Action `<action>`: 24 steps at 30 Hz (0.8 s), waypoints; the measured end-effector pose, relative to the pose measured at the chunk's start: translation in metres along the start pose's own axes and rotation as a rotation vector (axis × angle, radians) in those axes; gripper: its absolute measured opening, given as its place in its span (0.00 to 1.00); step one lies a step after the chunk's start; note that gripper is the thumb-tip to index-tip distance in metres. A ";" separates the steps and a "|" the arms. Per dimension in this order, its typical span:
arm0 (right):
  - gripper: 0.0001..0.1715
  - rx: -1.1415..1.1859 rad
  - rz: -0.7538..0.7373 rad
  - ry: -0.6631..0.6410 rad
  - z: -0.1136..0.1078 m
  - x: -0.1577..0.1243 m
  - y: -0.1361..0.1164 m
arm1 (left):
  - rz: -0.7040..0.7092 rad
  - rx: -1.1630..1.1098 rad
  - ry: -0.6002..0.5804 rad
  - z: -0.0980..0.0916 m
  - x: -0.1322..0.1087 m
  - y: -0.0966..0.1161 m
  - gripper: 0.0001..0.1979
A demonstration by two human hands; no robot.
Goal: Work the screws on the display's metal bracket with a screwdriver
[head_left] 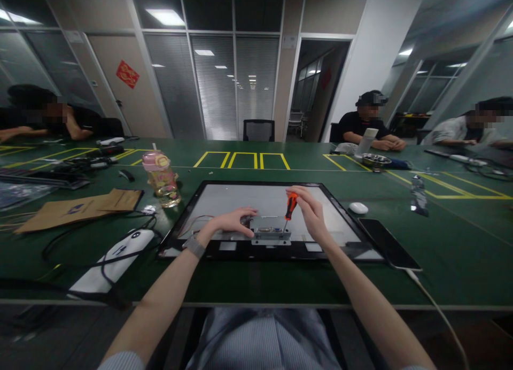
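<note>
A flat monitor panel with a black frame lies face down on the green table. At its near edge sits a small metal board with connector ports. My left hand rests on the panel, its fingers pressed against the left side of that board. My right hand is closed around an orange-handled screwdriver, held upright with its tip down on the board's right end.
A black phone with a cable lies right of the panel, a white mouse behind it. A pink-lidded bottle, a brown paper bag and a white case with black cables lie left. Other people sit around the table.
</note>
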State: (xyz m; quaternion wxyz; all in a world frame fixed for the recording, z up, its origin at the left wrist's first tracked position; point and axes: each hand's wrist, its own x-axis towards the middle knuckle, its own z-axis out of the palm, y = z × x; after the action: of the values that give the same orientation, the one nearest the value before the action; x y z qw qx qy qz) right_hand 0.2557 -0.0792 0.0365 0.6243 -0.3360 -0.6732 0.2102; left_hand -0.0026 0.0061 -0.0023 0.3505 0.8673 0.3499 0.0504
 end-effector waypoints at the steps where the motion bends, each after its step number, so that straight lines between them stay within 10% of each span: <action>1: 0.15 0.019 0.012 -0.022 0.000 -0.001 -0.001 | -0.001 0.001 0.002 0.000 0.000 0.000 0.43; 24: 0.07 -0.153 -0.098 0.136 0.002 -0.001 0.006 | -0.003 0.019 0.008 0.001 -0.002 0.007 0.42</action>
State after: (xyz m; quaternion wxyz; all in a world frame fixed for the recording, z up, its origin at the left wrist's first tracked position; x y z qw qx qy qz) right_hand 0.2548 -0.0759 0.0310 0.6507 -0.3629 -0.6587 0.1043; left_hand 0.0000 0.0014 0.0018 0.3407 0.8699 0.3530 0.0501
